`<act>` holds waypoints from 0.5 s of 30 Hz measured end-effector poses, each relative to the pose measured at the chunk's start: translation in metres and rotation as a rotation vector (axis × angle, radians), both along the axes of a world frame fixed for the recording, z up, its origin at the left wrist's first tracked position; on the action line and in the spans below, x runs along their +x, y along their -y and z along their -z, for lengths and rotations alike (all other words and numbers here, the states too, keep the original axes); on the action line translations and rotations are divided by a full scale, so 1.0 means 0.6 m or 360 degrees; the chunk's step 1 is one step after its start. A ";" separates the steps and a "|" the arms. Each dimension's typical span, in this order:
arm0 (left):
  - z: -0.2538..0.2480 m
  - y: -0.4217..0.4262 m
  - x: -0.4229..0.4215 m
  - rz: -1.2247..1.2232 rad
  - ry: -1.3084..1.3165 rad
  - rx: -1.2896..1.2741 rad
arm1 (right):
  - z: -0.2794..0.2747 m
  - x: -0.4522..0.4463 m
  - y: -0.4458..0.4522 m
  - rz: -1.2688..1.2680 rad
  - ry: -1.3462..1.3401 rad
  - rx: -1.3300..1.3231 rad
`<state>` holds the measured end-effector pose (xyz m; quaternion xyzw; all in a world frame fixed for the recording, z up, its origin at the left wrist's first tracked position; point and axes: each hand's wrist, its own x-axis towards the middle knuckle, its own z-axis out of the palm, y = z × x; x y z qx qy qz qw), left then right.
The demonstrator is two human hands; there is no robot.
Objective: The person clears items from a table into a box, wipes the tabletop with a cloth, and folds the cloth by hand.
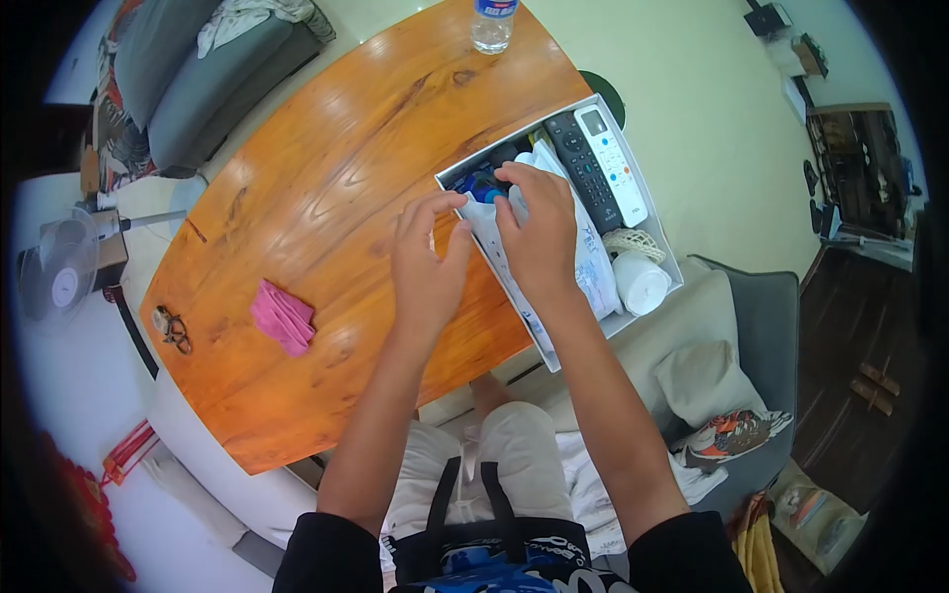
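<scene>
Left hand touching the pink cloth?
Apart. The head view shows bare wooden tabletop between the left hand and the pink cloth.

A shallow white box (pixel 656 237) is set open and slanted across the edge of the worktop (pixel 346 168). Inside, a wrinkled white packet (pixel 593 272) printed in blue is laid lengthwise, partly covered by the right hand (pixel 506 188). A dark-blue item (pixel 481 186), partly hidden, is tucked near the far left corner.
</scene>
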<state>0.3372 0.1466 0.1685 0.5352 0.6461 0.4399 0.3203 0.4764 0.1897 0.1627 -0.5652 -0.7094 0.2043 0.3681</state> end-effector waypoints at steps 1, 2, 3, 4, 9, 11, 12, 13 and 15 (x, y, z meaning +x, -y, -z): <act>0.002 0.003 0.000 -0.0004 0.0095 -0.0010 | -0.004 -0.001 0.003 -0.0013 0.0049 0.0010; 0.008 0.004 0.001 -0.0003 0.0189 -0.0017 | -0.007 -0.002 0.007 -0.0021 0.0098 0.0024; 0.012 0.003 0.000 0.0001 0.0283 -0.0022 | -0.010 -0.001 0.014 -0.0034 0.0096 0.0021; 0.011 0.002 -0.003 0.0033 0.0255 -0.0016 | -0.014 0.001 0.027 -0.0046 0.0097 0.0013; 0.003 -0.008 -0.013 0.0223 0.0005 0.0163 | -0.018 -0.013 0.061 -0.0010 -0.0060 -0.0101; 0.001 -0.016 -0.020 0.0228 -0.0034 0.0191 | -0.014 -0.030 0.050 0.0017 -0.0115 -0.0100; 0.000 -0.018 -0.025 0.0239 -0.0053 0.0200 | -0.016 -0.036 0.045 0.0006 -0.0111 -0.0081; -0.002 -0.020 -0.031 0.0248 -0.0069 0.0205 | -0.020 -0.042 0.038 0.0001 -0.0107 -0.0059; -0.010 -0.030 -0.041 0.0255 -0.0098 0.0232 | -0.028 -0.049 0.034 0.0019 -0.0118 -0.0045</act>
